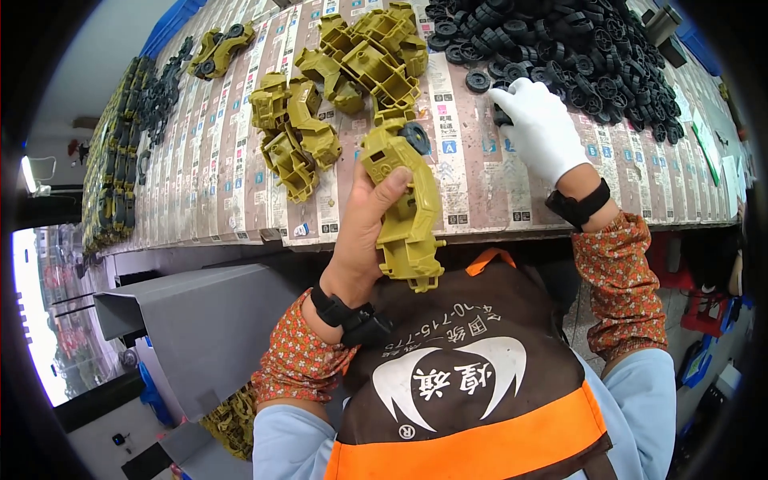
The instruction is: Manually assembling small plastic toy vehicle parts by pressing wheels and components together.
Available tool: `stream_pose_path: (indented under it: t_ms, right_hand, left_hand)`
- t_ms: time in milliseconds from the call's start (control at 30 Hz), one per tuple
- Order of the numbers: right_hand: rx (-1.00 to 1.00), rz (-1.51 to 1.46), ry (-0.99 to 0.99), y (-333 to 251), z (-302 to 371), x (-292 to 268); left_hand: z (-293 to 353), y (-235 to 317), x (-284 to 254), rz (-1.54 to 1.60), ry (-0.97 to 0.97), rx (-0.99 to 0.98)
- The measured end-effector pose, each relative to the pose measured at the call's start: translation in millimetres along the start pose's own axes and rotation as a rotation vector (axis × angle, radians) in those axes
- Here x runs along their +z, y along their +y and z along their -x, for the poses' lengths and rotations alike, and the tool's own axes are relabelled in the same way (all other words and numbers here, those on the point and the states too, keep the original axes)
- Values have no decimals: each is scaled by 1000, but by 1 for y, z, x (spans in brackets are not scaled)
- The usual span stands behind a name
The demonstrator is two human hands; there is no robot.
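My left hand [370,212], bare, grips an olive-yellow plastic toy car body [410,212], tilted over the table's near edge. One black toy wheel [415,138] sits at the upper end of that body. My right hand [538,128], in a white glove, is at the near left edge of a heap of black toy wheels [588,64]. Its fingers are curled, and a black toy wheel [502,117] shows beneath the thumb. A single wheel [478,81] lies just beyond the fingertips. The glove hides part of what is in the right hand.
Olive toy bodies lie in a stack [376,56] and a smaller group [296,132] ahead of my left hand. A body with wheels [222,50] rests farther left. Rows of wheeled pieces [120,160] line the table's left end. A grey box [200,320] stands below the edge.
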State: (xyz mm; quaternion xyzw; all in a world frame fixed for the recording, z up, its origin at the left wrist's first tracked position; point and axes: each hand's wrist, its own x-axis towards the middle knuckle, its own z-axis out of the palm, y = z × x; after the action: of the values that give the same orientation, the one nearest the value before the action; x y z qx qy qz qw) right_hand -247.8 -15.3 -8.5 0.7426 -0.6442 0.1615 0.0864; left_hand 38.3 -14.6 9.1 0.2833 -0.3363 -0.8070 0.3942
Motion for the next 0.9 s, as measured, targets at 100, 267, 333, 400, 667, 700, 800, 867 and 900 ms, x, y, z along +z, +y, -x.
stream_pose_path:
  t_ms: [100, 267, 333, 400, 667, 700, 800, 867, 900]
  right_hand:
    - [-50, 45, 17, 2, 5, 1]
    - [257, -661, -79, 2, 21, -7]
    - [266, -612, -201, 2, 32, -11]
    - [318, -399, -348, -8, 34, -20]
    - [126, -324, -204, -17, 52, -14]
    - [121, -329, -203, -21, 51, -17]
    - [296, -471, -319, -44, 45, -42]
    - [406, -1115, -393, -66, 40, -57]
    - [383, -1279, -362, -75, 45, -54]
  left_hand:
    - [-3, 4, -7, 49, -17, 37]
    - [-6, 10, -6, 124, 11, 51]
    - [-6, 11, -12, 125, 29, 50]
    - [-7, 11, -7, 111, 114, 80]
    - [-5, 7, -8, 167, 101, 39]
    - [-5, 9, -7, 172, 121, 44]
    - [-5, 12, -13, 177, 123, 47]
    - [-2, 14, -13, 150, 148, 81]
    - [-4, 14, -10, 129, 145, 107]
